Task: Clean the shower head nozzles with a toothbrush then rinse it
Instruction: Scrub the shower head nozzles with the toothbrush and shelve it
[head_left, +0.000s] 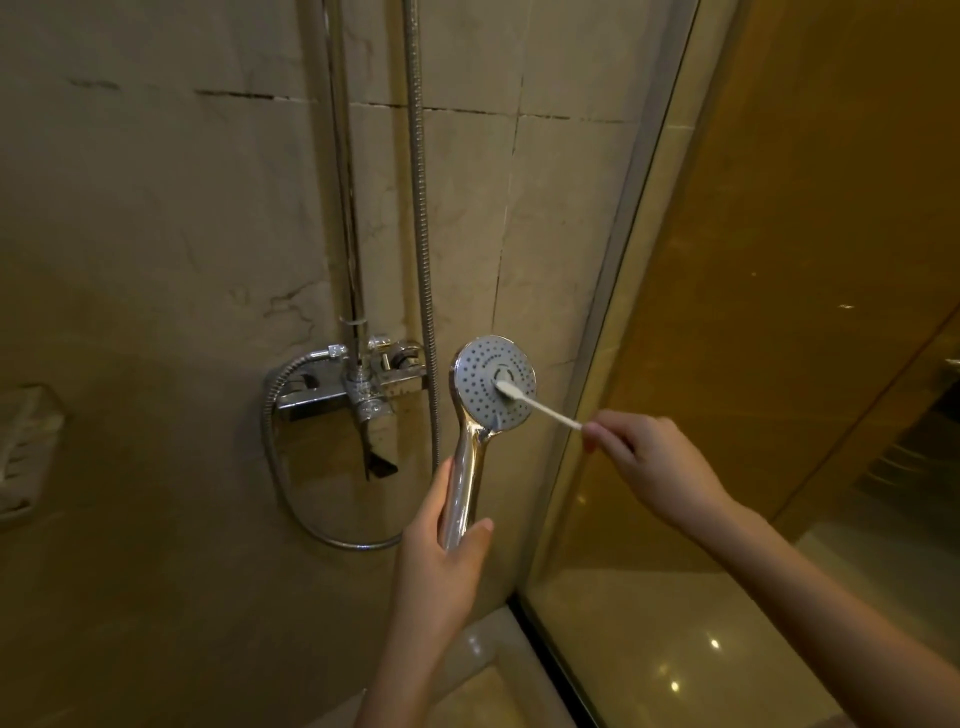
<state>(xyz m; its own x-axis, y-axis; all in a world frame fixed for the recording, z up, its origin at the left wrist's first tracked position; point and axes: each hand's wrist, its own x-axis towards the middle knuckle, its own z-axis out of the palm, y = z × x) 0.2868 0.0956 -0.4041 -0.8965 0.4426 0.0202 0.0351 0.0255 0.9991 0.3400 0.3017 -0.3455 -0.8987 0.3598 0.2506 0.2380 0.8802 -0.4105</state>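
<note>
A chrome hand shower head (483, 379) with a round grey nozzle face is held upright, face turned toward me. My left hand (441, 545) grips its shiny handle from below. A white toothbrush (540, 405) lies with its bristle end pressed on the nozzle face just right of centre. My right hand (649, 462) pinches the far end of the brush handle, to the right of the shower head.
The chrome mixer tap (358, 389) with its lever sits on the tiled wall just left of the shower head. A metal hose (423, 218) and riser pipe (343, 171) run up the wall. A soap tray (26, 447) hangs at far left. A glass panel (727, 364) stands at right.
</note>
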